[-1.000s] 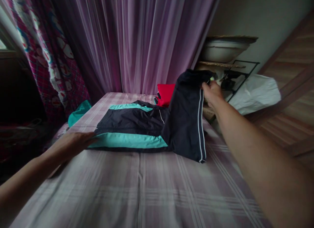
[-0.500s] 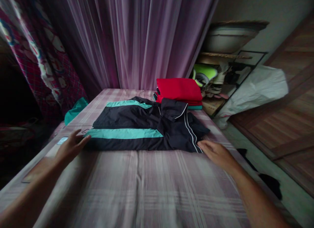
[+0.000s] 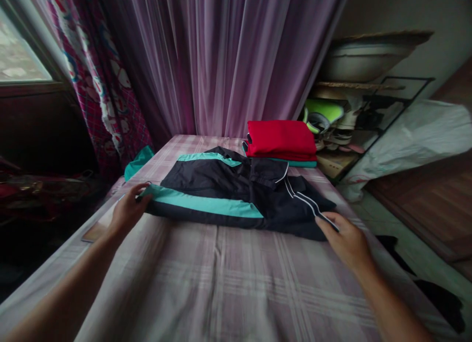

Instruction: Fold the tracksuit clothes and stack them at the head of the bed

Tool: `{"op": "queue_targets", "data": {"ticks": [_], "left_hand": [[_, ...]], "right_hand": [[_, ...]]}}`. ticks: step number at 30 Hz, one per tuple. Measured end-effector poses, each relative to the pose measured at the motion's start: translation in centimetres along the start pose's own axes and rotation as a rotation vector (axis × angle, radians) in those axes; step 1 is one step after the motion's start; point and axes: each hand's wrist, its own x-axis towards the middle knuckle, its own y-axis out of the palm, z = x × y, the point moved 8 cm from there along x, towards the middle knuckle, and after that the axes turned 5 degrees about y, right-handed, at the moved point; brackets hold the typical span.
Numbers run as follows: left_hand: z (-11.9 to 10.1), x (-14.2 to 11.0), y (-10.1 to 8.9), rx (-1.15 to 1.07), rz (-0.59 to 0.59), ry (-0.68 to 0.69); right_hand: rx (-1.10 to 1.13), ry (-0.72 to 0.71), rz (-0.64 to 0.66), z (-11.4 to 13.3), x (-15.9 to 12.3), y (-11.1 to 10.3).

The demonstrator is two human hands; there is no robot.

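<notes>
A dark jacket (image 3: 206,187) with turquoise stripes and white piping lies spread across the checked bedsheet (image 3: 236,283). My left hand (image 3: 131,204) pinches the near left corner of it, where a turquoise stripe ends, and that edge is slightly raised. At the other end, my right hand (image 3: 344,236) grips the near right part along the white-piped edge, fingers closed over the cloth. Behind the jacket rests a stack of folded clothes (image 3: 282,138), red on top with a turquoise layer beneath.
A phone-like flat object (image 3: 94,231) lies by my left forearm. Turquoise cloth (image 3: 138,162) hangs at the left edge. Purple curtains (image 3: 221,62) close off the back. A rack (image 3: 368,86) with a basin and shoes stands right, beside a white plastic bag (image 3: 416,135).
My left hand has closed on the jacket's left corner. The right hand has shifted the piped edge up and over a little. The view has turned slightly left.
</notes>
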Motion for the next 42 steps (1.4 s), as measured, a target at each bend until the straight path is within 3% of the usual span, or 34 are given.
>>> {"op": "queue_targets", "data": {"ticks": [5, 8, 11, 13, 15, 18, 20, 23, 26, 29, 32, 35, 39, 42], "left_hand": [[0.1, -2.9, 1.2, 0.118, 0.081, 0.066], [-0.3, -3.6, 1.4, 0.194, 0.095, 0.092], [-1.0, -3.7, 0.7, 0.275, 0.102, 0.099], [-2.4, -3.6, -0.1, 0.312, 0.055, 0.13], [-4.8, -3.6, -0.2, 0.301, 0.026, 0.226], [-8.8, -4.2, 2.3, 0.228, 0.136, 0.438], [-9.9, -4.8, 4.8, 0.215, 0.235, 0.493], [-8.7, -5.1, 7.4, 0.248, 0.318, 0.429], [-7.3, -5.1, 8.1, 0.271, 0.341, 0.404], [-8.1, -4.0, 7.1, 0.273, 0.34, 0.413], [-12.6, -1.9, 5.8, 0.262, 0.317, 0.461], [-20.9, 0.0, 5.9, 0.22, 0.279, 0.615], [-31.6, 1.7, 9.3, 0.165, 0.281, 0.851], [-35.8, 4.4, 12.3, 0.171, 0.247, 0.833]], "right_hand": [[-0.324, -0.151, 0.026, -0.6, -3.7, 1.7], [-0.418, -0.248, -0.003, 0.8, -4.5, 1.7], [-0.363, -0.344, -0.09, 3.8, -4.8, -0.1], [-0.292, -0.416, -0.172, 6.4, -5.2, -1.4], [-0.233, -0.513, -0.169, 9.0, -5.7, -1.2], [-0.223, -0.708, 0.018, 11.7, -6.6, 2.3], [-0.281, -0.769, 0.158, 11.5, -6.7, 5.4], [-0.377, -0.712, 0.273, 9.0, -5.8, 8.5], [-0.359, -0.697, 0.267, 7.7, -5.4, 8.9], [-0.235, -0.742, 0.17, 8.4, -5.8, 7.3], [-0.118, -0.669, 0.041, 8.8, -5.4, 5.6], [-0.063, -0.577, -0.055, 8.6, -4.5, 4.7], [-0.037, -0.578, -0.027, 8.4, -4.2, 5.1], [-0.038, -0.57, 0.02, 8.2, -4.2, 5.5]]}}
